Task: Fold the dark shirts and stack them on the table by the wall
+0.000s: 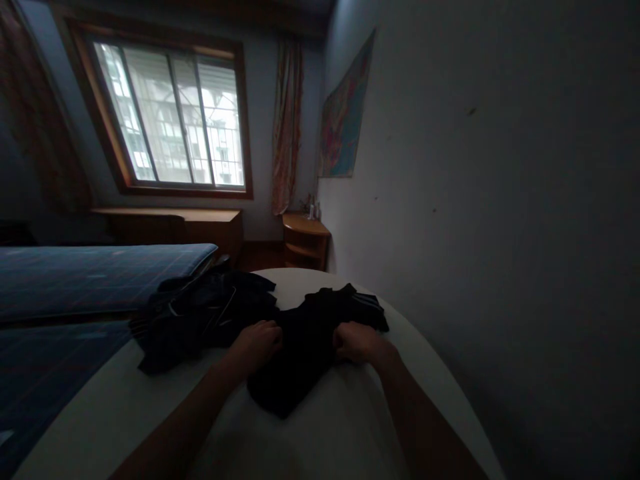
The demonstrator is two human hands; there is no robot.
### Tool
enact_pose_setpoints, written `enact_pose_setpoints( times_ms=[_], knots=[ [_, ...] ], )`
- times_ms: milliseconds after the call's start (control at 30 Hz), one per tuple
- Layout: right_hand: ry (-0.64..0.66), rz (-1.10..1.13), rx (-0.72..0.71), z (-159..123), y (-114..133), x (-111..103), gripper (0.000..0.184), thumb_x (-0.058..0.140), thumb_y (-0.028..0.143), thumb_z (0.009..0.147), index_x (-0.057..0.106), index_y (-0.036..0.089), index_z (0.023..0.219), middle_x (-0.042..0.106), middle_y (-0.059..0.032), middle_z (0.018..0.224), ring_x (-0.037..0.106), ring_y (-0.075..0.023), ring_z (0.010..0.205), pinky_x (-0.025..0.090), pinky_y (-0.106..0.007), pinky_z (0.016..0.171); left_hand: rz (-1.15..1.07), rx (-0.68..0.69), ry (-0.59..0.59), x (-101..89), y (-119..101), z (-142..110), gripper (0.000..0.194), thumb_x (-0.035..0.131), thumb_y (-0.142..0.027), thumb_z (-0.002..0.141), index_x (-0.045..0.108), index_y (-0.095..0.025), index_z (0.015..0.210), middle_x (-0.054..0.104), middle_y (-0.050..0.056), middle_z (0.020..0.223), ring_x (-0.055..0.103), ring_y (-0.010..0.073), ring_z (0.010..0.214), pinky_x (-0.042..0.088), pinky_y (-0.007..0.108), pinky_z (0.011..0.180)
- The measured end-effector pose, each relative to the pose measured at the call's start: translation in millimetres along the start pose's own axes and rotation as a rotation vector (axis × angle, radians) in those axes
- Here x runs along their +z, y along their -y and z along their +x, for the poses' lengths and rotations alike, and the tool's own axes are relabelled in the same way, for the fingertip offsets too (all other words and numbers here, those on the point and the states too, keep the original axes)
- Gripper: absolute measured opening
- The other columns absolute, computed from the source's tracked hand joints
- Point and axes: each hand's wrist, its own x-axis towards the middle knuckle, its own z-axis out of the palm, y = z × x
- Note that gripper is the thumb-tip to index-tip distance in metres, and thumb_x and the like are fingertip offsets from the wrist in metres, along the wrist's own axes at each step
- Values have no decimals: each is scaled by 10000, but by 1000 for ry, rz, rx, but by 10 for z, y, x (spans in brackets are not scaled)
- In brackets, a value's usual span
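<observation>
A black shirt (300, 353) with light stripes near its far right end lies spread on the round white table (350, 427). My left hand (260, 340) is closed on the shirt's left edge, fingers curled in. On the opposite edge, my right hand (357, 342) pinches the cloth in the same way. The fingertips of both hands are partly hidden against the dark fabric. Just beyond my left hand sits a crumpled pile of dark clothes (200, 320) with thin white piping, close against the shirt.
To the left of the table is a bed with a blue checked mattress (100, 273). A bare wall (475, 233) runs along the right side. Farther back are a wooden desk (215, 215) under the window and a corner shelf (306, 225) with small items.
</observation>
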Motion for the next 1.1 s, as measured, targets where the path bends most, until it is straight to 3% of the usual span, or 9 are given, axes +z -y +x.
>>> enact_pose_setpoints(
  times_ms=[200, 300, 433, 533, 600, 667, 767, 900, 1100],
  knots=[
    [-398, 21, 254, -2, -120, -198, 280, 441, 210, 934, 647, 219, 1123, 722, -120, 1062, 682, -261, 997, 465, -330, 782, -114, -72, -95, -123, 75, 0, 183, 532, -78, 836, 641, -198, 921, 697, 37, 961, 653, 174, 922, 451, 254, 811],
    [-479, 101, 276, 67, -168, -180, 282, 419, 221, 965, 611, 208, 1171, 714, -129, 1101, 675, -255, 1026, 461, -337, 827, -192, -97, -62, -178, 63, -43, 170, 593, -143, 800, 647, -211, 946, 708, 25, 939, 664, 177, 871, 460, 247, 745],
    [-345, 246, 15, 123, -182, -52, 406, 546, 156, 898, 492, 170, 1300, 651, -138, 1252, 620, -234, 1147, 437, -321, 928, -223, -80, 90, -186, 20, -123, 352, 583, -174, 769, 650, -228, 1110, 712, 16, 870, 670, 184, 775, 455, 246, 656],
    [-208, 325, -108, 91, -122, 12, 554, 671, 198, 820, 434, 140, 1317, 616, -167, 1271, 628, -243, 1109, 447, -327, 925, -179, -102, 103, -203, -25, -149, 514, 548, -123, 736, 619, -221, 1236, 711, 27, 851, 668, 187, 738, 447, 249, 636],
    [-144, 354, -127, 47, -51, 17, 571, 752, 282, 761, 476, 148, 1242, 512, -197, 1393, 619, -249, 1108, 455, -335, 925, -196, -134, 35, -232, -45, -135, 556, 532, -118, 737, 607, -210, 1280, 708, 31, 834, 667, 189, 739, 447, 252, 648],
    [-78, 358, -144, -2, 40, 1, 565, 806, 404, 702, 531, 167, 1136, 256, -208, 1573, 581, -271, 1169, 457, -351, 943, -265, -175, -75, -267, -46, -100, 554, 515, -129, 759, 607, -205, 1300, 698, 23, 801, 660, 178, 733, 443, 245, 657],
    [25, 330, -145, -83, 198, -32, 668, 829, 596, 595, 572, 191, 1061, -43, -139, 1648, 445, -380, 1320, 435, -429, 1001, -394, -290, -270, -326, -14, -42, 503, 483, -159, 797, 646, -199, 1271, 665, 6, 734, 622, 152, 661, 420, 227, 605],
    [35, 284, -92, -179, 400, -44, 795, 812, 672, 553, 594, 185, 1142, -58, -124, 1651, 226, -530, 1408, 378, -568, 1046, -564, -412, -440, -426, 24, -12, 427, 462, -204, 799, 731, -178, 1129, 652, 5, 685, 554, 141, 571, 364, 221, 509],
    [-37, 232, -90, -173, 564, 39, 590, 837, 432, 666, 625, 165, 1148, 67, -172, 1642, 184, -517, 1432, 284, -601, 1107, -629, -482, -554, -534, -1, -40, 398, 461, -261, 769, 775, -156, 990, 614, -9, 557, 465, 140, 464, 296, 230, 435]
  ],
)
